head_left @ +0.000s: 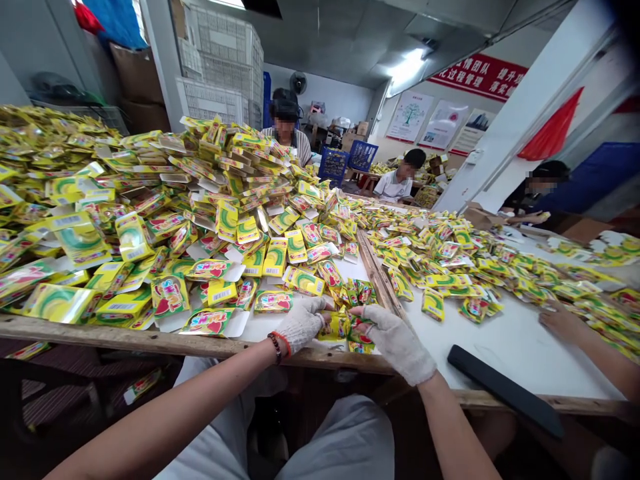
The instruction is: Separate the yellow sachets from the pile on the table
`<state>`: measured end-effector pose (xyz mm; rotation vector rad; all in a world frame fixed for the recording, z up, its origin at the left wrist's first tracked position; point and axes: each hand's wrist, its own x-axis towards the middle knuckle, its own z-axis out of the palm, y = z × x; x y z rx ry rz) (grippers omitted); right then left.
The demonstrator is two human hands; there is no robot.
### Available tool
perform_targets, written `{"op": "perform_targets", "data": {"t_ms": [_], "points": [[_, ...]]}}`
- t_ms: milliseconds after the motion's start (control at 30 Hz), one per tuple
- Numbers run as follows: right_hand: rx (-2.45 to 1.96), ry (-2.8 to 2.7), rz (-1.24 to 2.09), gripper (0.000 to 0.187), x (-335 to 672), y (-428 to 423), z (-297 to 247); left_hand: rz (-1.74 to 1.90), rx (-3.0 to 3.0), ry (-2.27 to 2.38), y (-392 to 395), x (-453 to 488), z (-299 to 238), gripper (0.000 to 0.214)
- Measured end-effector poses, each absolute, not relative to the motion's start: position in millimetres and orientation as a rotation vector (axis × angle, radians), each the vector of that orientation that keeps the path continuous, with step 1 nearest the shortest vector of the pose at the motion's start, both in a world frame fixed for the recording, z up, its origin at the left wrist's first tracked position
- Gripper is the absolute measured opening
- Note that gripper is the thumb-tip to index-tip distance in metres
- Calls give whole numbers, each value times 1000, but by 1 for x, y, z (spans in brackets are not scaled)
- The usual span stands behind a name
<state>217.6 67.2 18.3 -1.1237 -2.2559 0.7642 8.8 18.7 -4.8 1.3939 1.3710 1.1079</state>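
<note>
Both my hands wear white knit gloves at the near edge of a white table (500, 347). My left hand (303, 323) is curled, its fingers closed on a small yellow sachet (336, 327). A beaded bracelet sits on that wrist. My right hand (393, 337) grips a few small green and yellow sachets (360, 330) from the other side. Just beyond my fingers lie more loose sachets (360, 291). A huge heap of flat yellow cartons (150, 200) covers the table to the left.
A wooden strip (377, 280) splits the table; scattered sachets (475, 267) cover its right half. A black flat bar (505, 390) lies at the near right edge. Another person's bare hand (563, 323) rests at right. Three people sit behind; white crates are stacked at the back left.
</note>
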Motion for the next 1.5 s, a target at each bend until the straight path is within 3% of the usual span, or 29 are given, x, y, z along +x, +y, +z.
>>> {"op": "perform_targets", "data": {"t_ms": [267,433,600,700,833,1033,1233,1400,1500], "points": [[-1187,-2027,698,43,180,47,10,1143,1387,1184,9,12,1,24],[-1222,-2013,1074,30,179,47,-7,1091,1671,1401,3,-6,8,22],[-1288,-1848,1016,35,182,48,-13,456,2191,2136,6,-55,18,50],[-1266,-1734,1095,33,178,42,-2,217,2250,2215,4,-72,19,48],[-1261,-1619,1118,32,166,32,12,432,2286,2019,-6,-61,23,40],[-1356,-1786,985,38,168,35,3,570,2391,1839,-20,-36,31,45],[-1258,-2170,662,21,174,36,14,549,2520,1700,-22,-25,26,51],[-1243,-1940,866,25,174,33,18,662,2453,1768,-17,-22,20,50],[-1289,-1925,738,17,174,31,16,713,2467,1738,-15,-18,18,53]]}}
